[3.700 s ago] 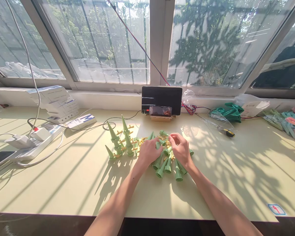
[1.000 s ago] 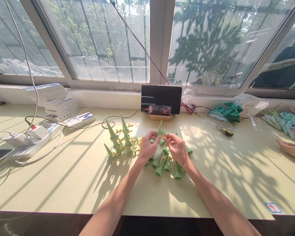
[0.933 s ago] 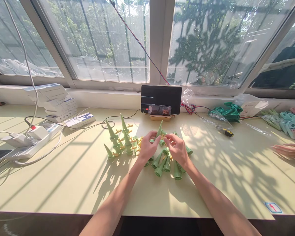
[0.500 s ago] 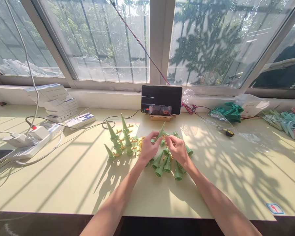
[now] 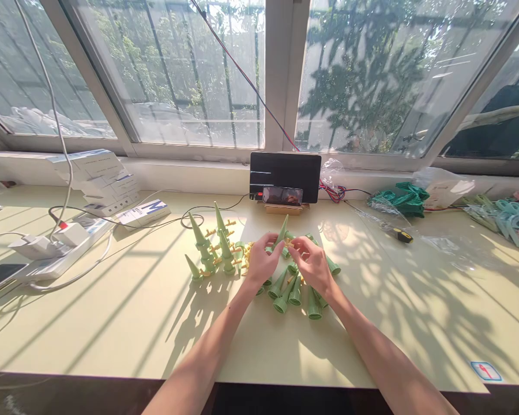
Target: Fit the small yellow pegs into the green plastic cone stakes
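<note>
Between the fingers of my left hand (image 5: 263, 262) is a green plastic cone spike (image 5: 282, 228), its tip pointing up. My right hand (image 5: 313, 264) pinches a small yellow valve piece (image 5: 288, 243) against the spike's side; the fingers partly hide where they meet. Several loose green cones (image 5: 281, 302) lie below and between my hands, open ends toward me. To the left stand upright green spikes (image 5: 199, 233) with yellow valves on their sides, some stacked. A heap of yellow valve pieces (image 5: 246, 260) lies just beside my left hand, partly covered by it.
A black tablet (image 5: 285, 167) and a phone (image 5: 282, 196) stand at the back. On the left are white boxes (image 5: 106, 178) and a power strip (image 5: 67, 259) with cables. A yellow-black tool (image 5: 402, 234), green bundles (image 5: 400, 200) and plastic bags lie at the right.
My right hand has shifted slightly left, bringing the yellow valve piece up against the green spike. The spike is slightly lower and further left. The camera view has moved a little.
</note>
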The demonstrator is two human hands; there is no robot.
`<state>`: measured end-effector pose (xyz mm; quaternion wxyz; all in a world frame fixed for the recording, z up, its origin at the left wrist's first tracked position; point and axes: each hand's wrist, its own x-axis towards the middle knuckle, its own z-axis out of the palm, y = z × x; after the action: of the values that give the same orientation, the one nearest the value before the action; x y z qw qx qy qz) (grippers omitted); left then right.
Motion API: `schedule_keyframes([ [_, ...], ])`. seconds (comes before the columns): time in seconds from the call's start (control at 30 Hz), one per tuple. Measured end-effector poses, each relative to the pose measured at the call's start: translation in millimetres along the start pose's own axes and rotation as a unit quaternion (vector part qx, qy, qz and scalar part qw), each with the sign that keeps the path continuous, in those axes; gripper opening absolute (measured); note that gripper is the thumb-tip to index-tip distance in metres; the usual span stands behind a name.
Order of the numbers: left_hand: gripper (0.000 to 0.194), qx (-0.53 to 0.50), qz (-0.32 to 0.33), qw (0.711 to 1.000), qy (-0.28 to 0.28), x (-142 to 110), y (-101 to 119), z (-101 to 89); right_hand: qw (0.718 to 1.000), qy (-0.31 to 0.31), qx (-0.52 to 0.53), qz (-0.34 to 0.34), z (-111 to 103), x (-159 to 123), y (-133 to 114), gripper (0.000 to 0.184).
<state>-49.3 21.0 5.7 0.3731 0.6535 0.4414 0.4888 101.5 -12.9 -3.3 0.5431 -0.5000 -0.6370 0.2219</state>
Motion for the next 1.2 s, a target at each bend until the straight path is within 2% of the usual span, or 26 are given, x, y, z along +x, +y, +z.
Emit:
schedule_keyframes([
  [0.5,0.027,0.001,0.002,1.000,-0.021,-1.5,0.9,0.2,1.000,-0.003,-0.026,0.017,1.6,0.1,5.8,0.046],
  [0.73,0.025,0.011,-0.007,1.000,0.006,0.8,-2.7,-0.3,1.000,0.007,-0.012,0.028,-0.4,-0.1,0.1,0.032],
  [0.93,0.023,0.017,-0.007,1.000,0.013,0.8,0.5,-1.3,1.000,-0.007,-0.007,-0.001,-0.1,0.3,0.6,0.022],
  [1.07,0.023,0.016,-0.002,1.000,0.007,0.1,0.1,-0.6,1.000,-0.006,-0.003,0.004,0.7,0.7,3.8,0.026],
  [1.2,0.024,0.011,-0.001,1.000,-0.001,-0.2,-1.2,0.4,1.000,-0.014,-0.018,0.018,1.0,0.7,6.1,0.038],
])
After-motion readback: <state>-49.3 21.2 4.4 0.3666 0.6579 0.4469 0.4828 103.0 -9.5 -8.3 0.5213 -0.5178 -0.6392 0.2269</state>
